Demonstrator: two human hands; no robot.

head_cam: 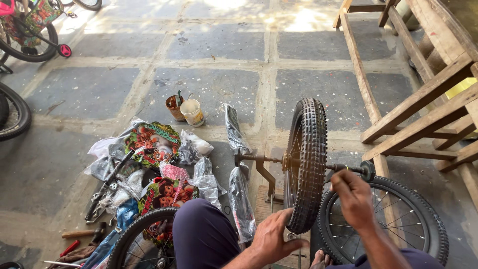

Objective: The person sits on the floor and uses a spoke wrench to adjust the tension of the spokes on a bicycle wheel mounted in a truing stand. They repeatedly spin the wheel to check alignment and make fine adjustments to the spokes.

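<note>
Small knobby wheel (306, 164) stands upright on a truing stand (264, 172), centre near. Left hand (271, 236) fingers curl against the tyre's near edge. Right hand (353, 197) fingers pinch the axle end (348, 168). A second wheel (398, 224) lies flat at right.

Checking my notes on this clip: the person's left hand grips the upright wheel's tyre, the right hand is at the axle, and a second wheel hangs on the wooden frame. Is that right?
Not quite. In the head view the second wheel lies flat on the floor, not on the wooden frame. The left hand does grip the upright wheel, and the right hand is at the axle.
</note>
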